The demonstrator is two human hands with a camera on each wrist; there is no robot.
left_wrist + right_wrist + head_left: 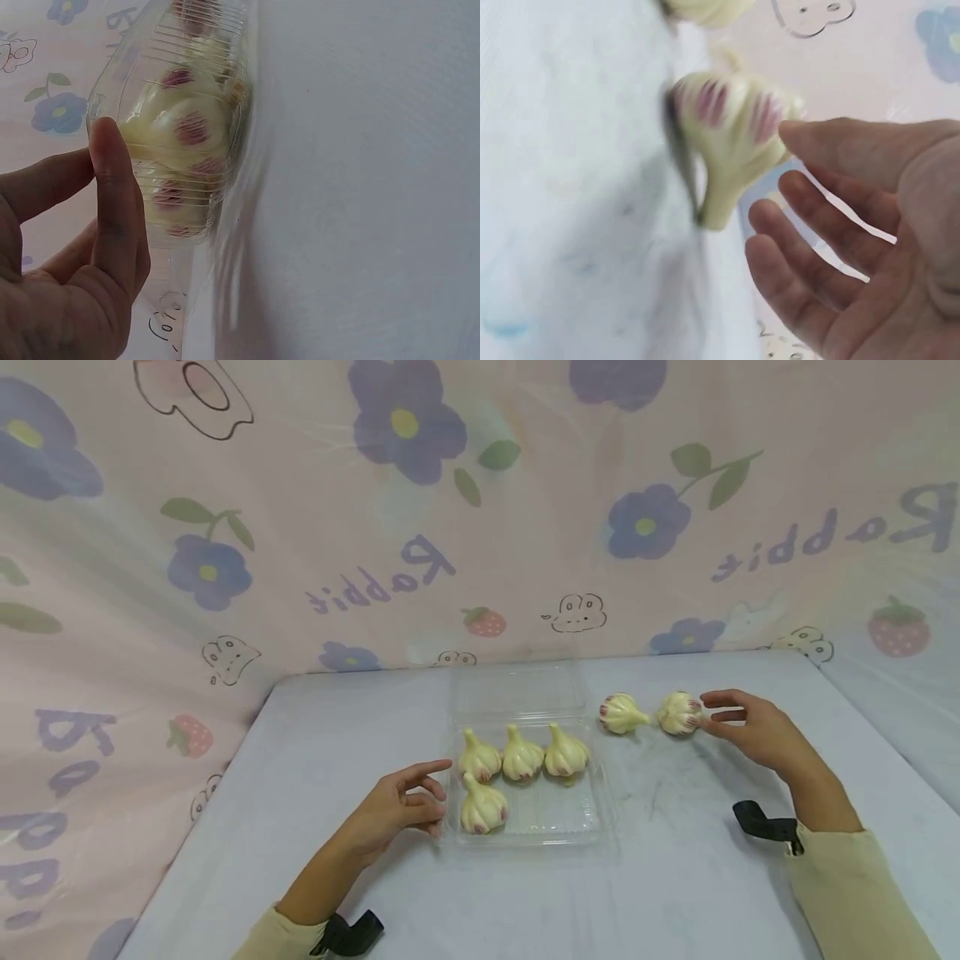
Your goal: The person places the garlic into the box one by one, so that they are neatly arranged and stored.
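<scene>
A clear plastic clamshell box (555, 810) lies with its lid (517, 689) folded back. Inside, three garlic bulbs (522, 754) form the far row, and another garlic bulb (483, 806) sits front left. At the box's left edge is my left hand (397, 802), its fingertips against or very near the rim; contact is unclear. Two more garlic bulbs lie on the table to the right: one nearer the box (622, 713), one beside my right hand (757, 735). That hand's parted fingers reach the outer bulb (735, 112), with the thumb tip overlapping its side.
A white-covered table (675, 877) carries everything. Behind it hangs a pink cloth (525, 543) printed with flowers, rabbits and strawberries. Each wrist bears a black camera mount, one on the left (351, 935) and one on the right (765, 822).
</scene>
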